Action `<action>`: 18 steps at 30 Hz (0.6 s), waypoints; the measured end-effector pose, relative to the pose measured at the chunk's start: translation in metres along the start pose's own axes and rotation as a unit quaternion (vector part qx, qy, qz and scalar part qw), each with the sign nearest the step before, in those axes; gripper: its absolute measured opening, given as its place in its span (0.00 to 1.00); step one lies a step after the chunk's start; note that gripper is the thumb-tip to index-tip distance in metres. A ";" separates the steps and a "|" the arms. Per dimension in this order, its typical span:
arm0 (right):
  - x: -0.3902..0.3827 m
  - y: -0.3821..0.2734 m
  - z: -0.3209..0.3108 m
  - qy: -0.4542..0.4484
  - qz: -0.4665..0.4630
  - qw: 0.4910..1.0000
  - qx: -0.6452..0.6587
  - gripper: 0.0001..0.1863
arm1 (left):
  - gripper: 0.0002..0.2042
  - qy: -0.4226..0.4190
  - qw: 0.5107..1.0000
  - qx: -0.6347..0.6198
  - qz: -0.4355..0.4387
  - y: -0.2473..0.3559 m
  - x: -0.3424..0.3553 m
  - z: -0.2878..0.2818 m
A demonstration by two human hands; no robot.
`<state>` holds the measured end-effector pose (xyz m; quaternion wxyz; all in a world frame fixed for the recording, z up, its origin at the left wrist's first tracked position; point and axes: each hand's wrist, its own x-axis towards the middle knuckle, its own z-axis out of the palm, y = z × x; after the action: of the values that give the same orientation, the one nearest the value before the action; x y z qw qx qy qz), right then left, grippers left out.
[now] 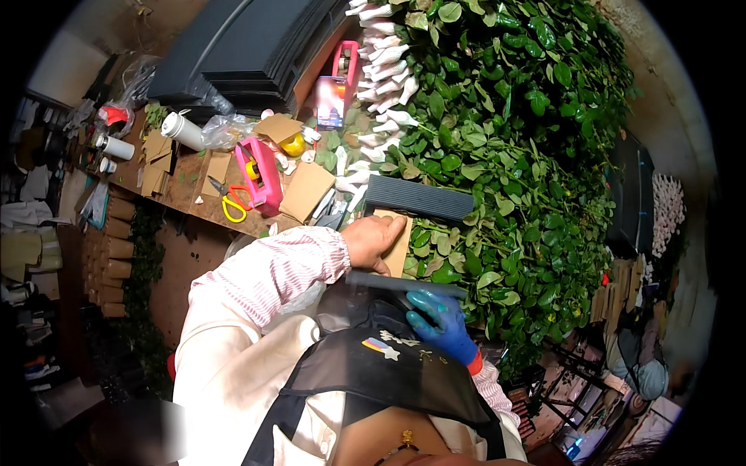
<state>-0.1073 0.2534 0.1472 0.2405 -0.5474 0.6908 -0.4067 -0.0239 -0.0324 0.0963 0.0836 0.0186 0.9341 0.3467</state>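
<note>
My bare left hand [374,242] has its thumb and fingers on a piece of brown cardboard [400,245], with its fingers bent at the edge. Just beyond it, a dark grey ribbed sheet [420,199] lies across leafy green stems [497,179]. My right hand [444,322], in a blue glove, grips a second dark grey sheet [412,285] from the near side. That sheet is seen almost edge-on, slightly blurred, close to my black apron [365,361]. Flower heads in white sleeves [388,70] line the left side of the stems.
On the wooden bench [183,186] at left are a pink tape dispenser [260,177], scissors [233,203], cardboard pieces [307,190] and a white cup [183,130]. A stack of dark sheets [260,58] stands behind. Another person [637,361] is at far right.
</note>
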 end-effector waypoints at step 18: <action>0.119 0.059 0.019 0.031 0.181 0.979 -0.090 0.11 | 0.20 0.158 0.948 0.167 0.221 -0.003 -0.059 0.022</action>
<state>-0.1597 0.1387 0.1015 0.2381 -0.4194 0.8197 -0.3090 0.0379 -0.0264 0.0866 -0.1480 0.1839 0.9523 0.1936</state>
